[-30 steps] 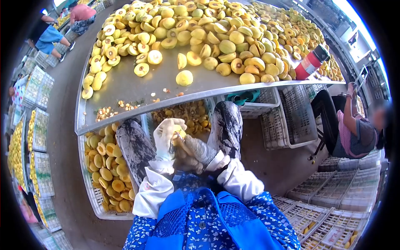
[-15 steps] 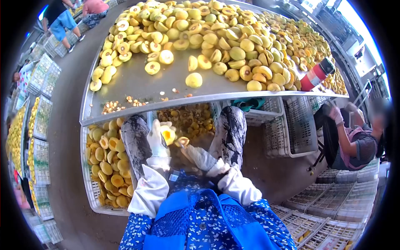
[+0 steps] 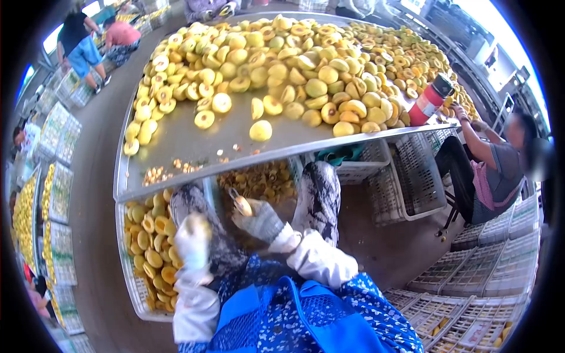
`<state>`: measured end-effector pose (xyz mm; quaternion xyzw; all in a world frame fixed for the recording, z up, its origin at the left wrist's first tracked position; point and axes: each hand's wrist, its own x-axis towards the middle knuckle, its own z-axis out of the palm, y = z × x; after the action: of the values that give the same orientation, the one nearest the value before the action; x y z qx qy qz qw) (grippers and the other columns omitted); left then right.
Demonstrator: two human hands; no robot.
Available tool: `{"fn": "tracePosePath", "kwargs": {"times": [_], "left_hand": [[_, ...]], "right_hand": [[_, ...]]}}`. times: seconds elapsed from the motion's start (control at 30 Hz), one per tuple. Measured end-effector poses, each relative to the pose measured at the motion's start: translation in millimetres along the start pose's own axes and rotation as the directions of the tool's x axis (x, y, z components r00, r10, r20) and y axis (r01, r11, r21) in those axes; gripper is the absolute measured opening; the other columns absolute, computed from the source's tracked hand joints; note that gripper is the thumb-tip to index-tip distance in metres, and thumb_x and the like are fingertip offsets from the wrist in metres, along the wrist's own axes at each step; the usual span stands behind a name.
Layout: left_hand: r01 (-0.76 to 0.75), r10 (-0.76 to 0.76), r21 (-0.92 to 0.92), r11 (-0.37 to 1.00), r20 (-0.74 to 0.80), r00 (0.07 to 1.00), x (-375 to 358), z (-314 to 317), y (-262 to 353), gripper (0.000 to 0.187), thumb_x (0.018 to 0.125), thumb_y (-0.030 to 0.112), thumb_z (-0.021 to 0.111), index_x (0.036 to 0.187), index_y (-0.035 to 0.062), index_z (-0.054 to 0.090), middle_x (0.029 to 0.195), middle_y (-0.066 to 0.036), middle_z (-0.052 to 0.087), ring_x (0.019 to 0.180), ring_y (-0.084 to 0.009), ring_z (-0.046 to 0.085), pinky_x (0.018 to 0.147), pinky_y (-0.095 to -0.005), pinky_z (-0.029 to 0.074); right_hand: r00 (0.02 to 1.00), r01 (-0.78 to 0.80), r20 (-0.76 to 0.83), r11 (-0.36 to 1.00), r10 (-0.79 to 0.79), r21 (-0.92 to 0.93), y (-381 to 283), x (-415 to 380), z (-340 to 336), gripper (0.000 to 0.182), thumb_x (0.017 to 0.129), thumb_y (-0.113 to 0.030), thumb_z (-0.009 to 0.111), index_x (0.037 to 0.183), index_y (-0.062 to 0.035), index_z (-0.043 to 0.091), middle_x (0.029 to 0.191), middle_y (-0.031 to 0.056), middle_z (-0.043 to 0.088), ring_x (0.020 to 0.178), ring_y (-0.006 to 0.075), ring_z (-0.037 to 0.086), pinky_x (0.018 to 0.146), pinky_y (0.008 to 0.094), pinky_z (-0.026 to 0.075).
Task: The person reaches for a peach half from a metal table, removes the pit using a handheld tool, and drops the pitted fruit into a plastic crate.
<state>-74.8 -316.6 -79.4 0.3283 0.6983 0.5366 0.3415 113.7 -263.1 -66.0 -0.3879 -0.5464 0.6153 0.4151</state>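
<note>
My left hand (image 3: 193,242), in a white glove and smeared by motion, is at the inner edge of a white crate (image 3: 136,288) full of yellow peach halves (image 3: 154,259). A blurred yellow peach half (image 3: 199,226) shows at its fingers. My right hand (image 3: 259,221), in a greyish glove, is closed around a pitting tool (image 3: 242,205) with a metal loop and a light-brown handle. The loop points up and away, above a container of brown-yellow scraps (image 3: 259,178) between my knees. The fingers of my right hand are partly hidden.
A metal table (image 3: 176,126) in front bears a heap of halved peaches (image 3: 306,70), several loose pits (image 3: 154,175) and a red bottle (image 3: 431,100). White crates (image 3: 415,176) stand under its right side. A person (image 3: 494,159) sits at right; stacked crates (image 3: 488,270) lie behind.
My left hand has moved left and down from between my knees to the crate with the peach half. My right hand has shifted left, raising the tool. The person at right now reaches to the table.
</note>
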Motion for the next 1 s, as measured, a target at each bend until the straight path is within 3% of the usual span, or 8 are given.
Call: {"fn": "tracePosePath", "kwargs": {"times": [0.03,0.13,0.2,0.3,0.47,0.67,0.8,1.0], "left_hand": [[-0.265,0.418,0.745,0.612,-0.02,0.908,12,-38,-8,0.031,0.086,0.036,0.057,0.085,0.0064,0.067,0.071,-0.01,0.066,0.054,-0.0272,0.06,0.053,-0.037,0.049],[-0.226,0.526,0.967,-0.122,0.256,0.811,36,-116,-15,0.033,0.079,0.032,0.062,0.101,0.0079,0.062,0.089,-0.013,0.064,0.081,-0.0343,0.06,0.076,-0.0412,0.048],[-0.41,0.638,0.911,0.048,0.288,0.714,57,-69,50,0.035,0.077,0.029,0.064,0.104,0.0083,0.059,0.097,-0.012,0.061,0.091,-0.0314,0.058,0.082,-0.0403,0.045],[-0.708,0.697,0.665,0.238,0.39,0.601,93,63,127,0.033,0.079,0.03,0.064,0.102,0.007,0.06,0.087,-0.014,0.064,0.075,-0.0319,0.064,0.067,-0.0414,0.05],[-0.806,-0.025,0.592,0.0,0.806,0.591,142,239,135,0.065,0.083,0.06,0.047,0.125,0.0099,0.045,0.116,-0.018,0.054,0.107,-0.0305,0.056,0.088,-0.0412,0.045],[-0.745,-0.012,0.659,0.098,0.75,0.662,147,235,131,0.052,0.082,0.045,0.058,0.118,0.0084,0.048,0.113,-0.02,0.054,0.103,-0.0327,0.058,0.085,-0.0416,0.047],[-0.049,0.043,-0.015,0.999,0.766,0.642,165,182,115,0.034,0.088,0.034,0.057,0.113,0.0117,0.053,0.085,-0.006,0.061,0.073,-0.0175,0.062,0.057,-0.029,0.051],[0.395,0.129,-0.572,0.719,0.669,0.732,75,115,92,0.05,0.094,0.047,0.041,0.11,0.0009,0.055,0.086,-0.014,0.065,0.067,-0.0227,0.064,0.058,-0.0295,0.053]], "right_hand": [[1.0,-0.009,-0.011,0.995,0.01,0.098,23,-2,-6,0.013,0.081,-0.015,0.066,0.084,-0.0041,0.06,0.067,0.0024,0.055,0.062,0.0123,0.05,0.059,0.0284,0.046],[0.987,-0.107,-0.116,0.994,0.109,0.016,82,-13,-16,0.014,0.083,-0.015,0.065,0.09,-0.004,0.06,0.067,-0.0008,0.054,0.062,0.0097,0.049,0.058,0.0278,0.046],[0.862,-0.507,0.193,0.799,0.469,0.324,47,-29,-23,0.018,0.084,-0.019,0.065,0.094,-0.0044,0.061,0.069,-0.0009,0.055,0.064,0.0109,0.05,0.06,0.028,0.046],[0.961,-0.202,0.178,0.977,0.21,-0.063,48,-21,-19,0.026,0.085,-0.027,0.065,0.097,-0.0046,0.061,0.072,0.0013,0.057,0.068,0.0127,0.05,0.065,0.0301,0.045],[0.964,-0.223,0.096,0.951,0.247,-0.212,77,-13,-35,0.036,0.084,-0.031,0.065,0.108,-0.004,0.059,0.085,0.0112,0.063,0.076,0.0172,0.053,0.072,0.0325,0.044],[0.941,-0.3,0.105,0.936,0.322,-0.182,68,-11,-45,0.041,0.084,-0.031,0.065,0.114,-0.0049,0.057,0.092,0.01,0.064,0.084,0.0182,0.056,0.077,0.0315,0.045],[0.996,-0.081,-0.025,0.993,0.083,0.087,61,-20,-36,0.035,0.09,-0.033,0.058,0.115,-0.008,0.058,0.096,0.0049,0.064,0.089,0.016,0.056,0.083,0.0309,0.044],[0.977,0.118,-0.167,0.987,-0.136,-0.113,9,-4,-55,0.017,0.093,-0.019,0.05,0.096,-0.0059,0.06,0.075,0.0174,0.059,0.064,0.0289,0.058,0.053,0.0375,0.043]]}}
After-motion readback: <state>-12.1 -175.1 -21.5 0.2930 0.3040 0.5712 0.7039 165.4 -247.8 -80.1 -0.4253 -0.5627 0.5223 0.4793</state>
